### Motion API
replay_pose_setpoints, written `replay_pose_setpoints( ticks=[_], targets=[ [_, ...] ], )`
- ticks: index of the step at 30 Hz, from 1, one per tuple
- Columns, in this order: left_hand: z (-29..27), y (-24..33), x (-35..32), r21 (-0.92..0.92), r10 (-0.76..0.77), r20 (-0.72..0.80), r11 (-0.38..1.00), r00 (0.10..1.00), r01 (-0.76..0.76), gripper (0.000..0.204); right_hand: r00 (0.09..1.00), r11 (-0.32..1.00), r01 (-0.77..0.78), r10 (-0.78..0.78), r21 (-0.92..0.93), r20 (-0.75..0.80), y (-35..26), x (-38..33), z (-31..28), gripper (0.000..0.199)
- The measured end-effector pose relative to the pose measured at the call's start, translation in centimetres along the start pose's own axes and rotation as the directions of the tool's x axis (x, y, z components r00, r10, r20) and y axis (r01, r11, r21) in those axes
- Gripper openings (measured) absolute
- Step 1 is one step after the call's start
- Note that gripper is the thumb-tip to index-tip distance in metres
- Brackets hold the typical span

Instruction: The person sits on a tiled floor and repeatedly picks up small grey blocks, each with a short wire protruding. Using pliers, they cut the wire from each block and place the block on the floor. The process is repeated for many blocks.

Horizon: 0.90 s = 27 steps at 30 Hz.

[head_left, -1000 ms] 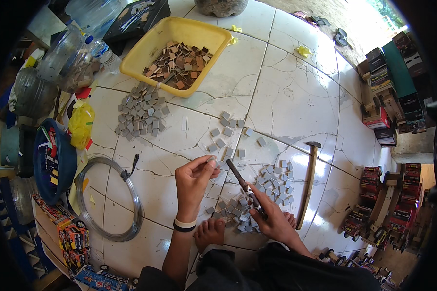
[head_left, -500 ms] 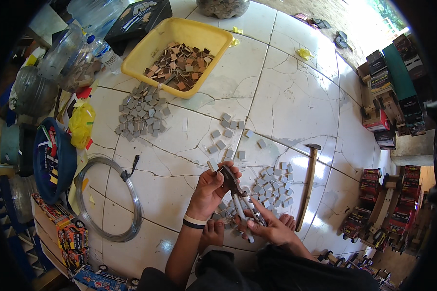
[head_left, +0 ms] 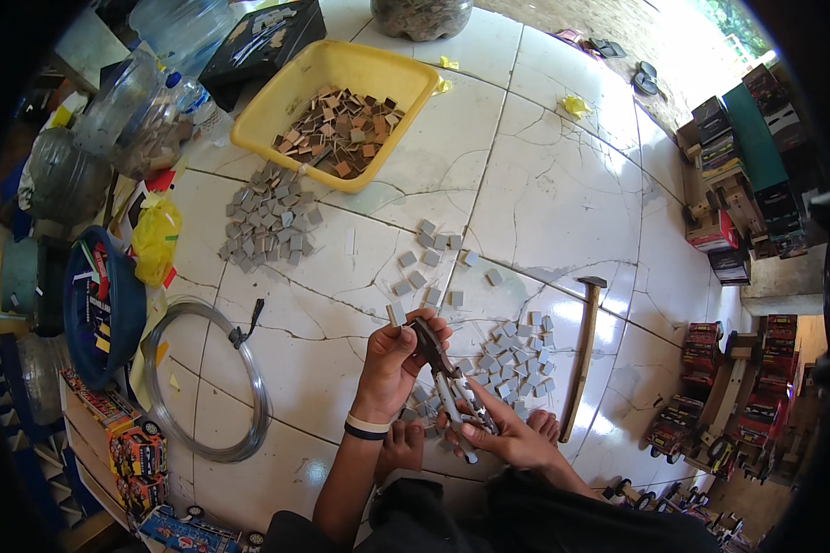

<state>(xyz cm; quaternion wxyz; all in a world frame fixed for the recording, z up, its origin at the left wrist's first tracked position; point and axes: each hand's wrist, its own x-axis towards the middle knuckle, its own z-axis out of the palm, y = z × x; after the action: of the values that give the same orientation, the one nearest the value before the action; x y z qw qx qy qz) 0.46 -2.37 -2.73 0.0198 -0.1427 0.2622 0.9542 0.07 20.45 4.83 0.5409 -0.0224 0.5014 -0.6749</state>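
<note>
A pair of pincers (head_left: 426, 343) with dark metal jaws and worn white handles is held over the floor in front of me. My right hand (head_left: 515, 441) wraps round its handles. Close by the jaws, my left hand (head_left: 385, 369) is closed, thumb and fingers pinching a small flat piece (head_left: 394, 315) whose pale edge sticks up past the thumb. My left fingers partly cover the jaws, so their grip on the piece is hidden. Below and right of the pincers lies a pile of small grey square pieces (head_left: 516, 355); several more lie scattered beyond.
A hammer (head_left: 583, 359) lies at right. At left are a coil of wire (head_left: 260, 387), a blue basin (head_left: 124, 332) and a grey heap of squares (head_left: 267, 217). Behind the heap stands a yellow tub (head_left: 245, 129) of brown squares. Toy trucks (head_left: 687, 405) line the right side.
The pincers' handles have come closer together in my right hand. The small piece in my left hand has turned, now showing a narrower edge, and the left hand has shifted slightly left.
</note>
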Motion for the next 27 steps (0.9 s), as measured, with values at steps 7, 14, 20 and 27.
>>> replay_pose_setpoints(
  ticks=[7,14,20,27],
  targets=[
    [-0.5,-0.2,0.0,-0.071,-0.017,0.035,0.997,0.999,0.02,0.05,0.999,0.997,-0.001,-0.002,0.076,0.046,-0.3,-0.3,-0.1,0.078],
    [-2.2,0.7,0.0,-0.056,-0.041,0.139,0.997,0.989,0.049,0.033,0.992,0.994,-0.107,0.109,-0.033,0.061,-0.9,-0.4,-0.4,0.077],
    [-3.2,1.9,-1.2,-0.027,-0.049,0.155,0.998,0.987,0.054,0.024,0.989,0.524,-0.029,-0.11,-0.851,-0.101,-2.5,0.0,1.3,0.077],
    [-3.1,3.3,-2.5,0.157,-0.052,0.095,0.987,0.994,0.037,0.03,0.991,0.653,0.076,-0.131,-0.754,-0.013,-3.0,0.4,1.8,0.077]
  ],
)
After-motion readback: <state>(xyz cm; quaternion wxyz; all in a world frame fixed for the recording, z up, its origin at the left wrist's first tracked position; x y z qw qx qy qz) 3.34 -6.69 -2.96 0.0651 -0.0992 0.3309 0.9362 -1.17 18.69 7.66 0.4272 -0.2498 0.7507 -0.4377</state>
